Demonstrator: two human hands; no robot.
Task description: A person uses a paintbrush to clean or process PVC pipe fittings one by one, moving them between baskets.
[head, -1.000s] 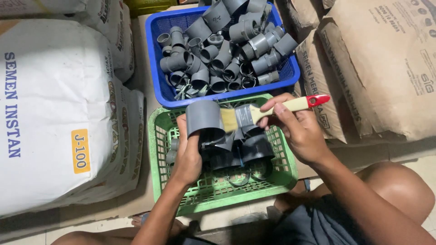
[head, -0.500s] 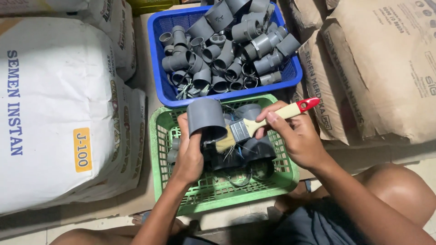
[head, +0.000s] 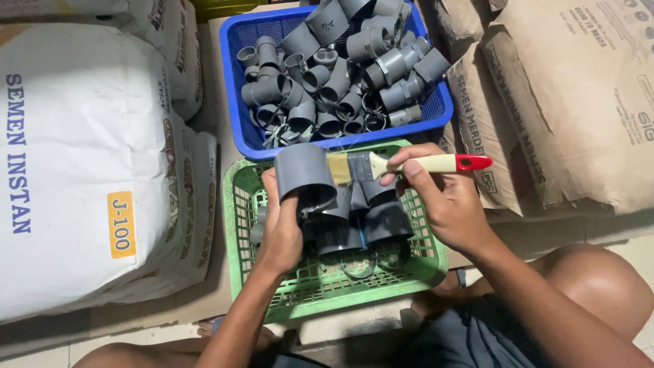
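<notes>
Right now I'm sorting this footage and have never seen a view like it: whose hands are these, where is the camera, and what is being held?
The picture comes from a camera worn on a person's head, looking down at their own two bare hands; their knees show at the bottom. The left hand holds a short grey pipe fitting in its grip. The right hand holds a paintbrush with a pale handle and red tip, its bristles against the fitting's side. Under the hands sits a green basket with a few more grey fittings. Behind it a blue basket is heaped with many grey fittings. Large white sacks lie on the left and brown paper sacks on the right.
</notes>
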